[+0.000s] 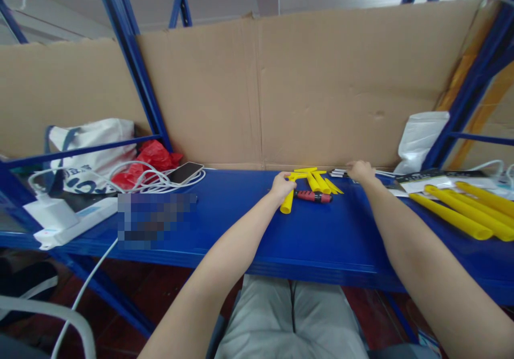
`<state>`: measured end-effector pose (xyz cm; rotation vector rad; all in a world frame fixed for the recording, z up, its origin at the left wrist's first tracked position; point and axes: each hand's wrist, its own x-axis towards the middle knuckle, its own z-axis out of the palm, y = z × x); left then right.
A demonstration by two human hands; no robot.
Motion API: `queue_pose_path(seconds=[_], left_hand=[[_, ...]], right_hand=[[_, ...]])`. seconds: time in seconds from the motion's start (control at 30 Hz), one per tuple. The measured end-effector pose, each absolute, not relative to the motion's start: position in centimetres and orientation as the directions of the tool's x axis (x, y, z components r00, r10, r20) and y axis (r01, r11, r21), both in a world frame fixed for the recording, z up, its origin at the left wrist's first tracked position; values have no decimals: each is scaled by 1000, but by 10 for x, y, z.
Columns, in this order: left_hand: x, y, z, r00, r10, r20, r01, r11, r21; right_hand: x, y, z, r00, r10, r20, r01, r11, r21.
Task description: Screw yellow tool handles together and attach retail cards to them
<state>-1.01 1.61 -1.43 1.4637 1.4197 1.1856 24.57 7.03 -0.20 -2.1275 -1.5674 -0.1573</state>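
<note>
My left hand (282,188) is closed around a yellow T-shaped plastic piece (286,204), whose tube end points down toward me. Just right of it, a red-and-black screwdriver handle (314,196) lies on the blue table. Behind the handle rest several more yellow plastic pieces (317,181). Over at the back of the table my right hand (362,171) reaches down with curled fingers, beside some thin white sticks (338,173). Whatever its fingertips pinch is too small to make out.
Long yellow tubes (461,217) lie at the right on packaging. A white plastic bag (421,139) leans by the rack post. To the left are a phone (185,172), white cables, a red bag (155,157), a cloth bag (96,134) and a power strip (84,221). Cardboard (321,85) walls the back.
</note>
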Motion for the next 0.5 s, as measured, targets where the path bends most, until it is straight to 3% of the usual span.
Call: queue_pose_path(seconds=[0.3, 0.5], left_hand=[[-8, 14, -11, -76, 995, 62, 166, -48, 985], [-8, 12, -8, -85, 994, 66, 188, -50, 981]], right_hand=[[222, 69, -9, 98, 920, 380, 992, -121, 37], [219, 64, -4, 11, 848, 529, 987, -94, 131]])
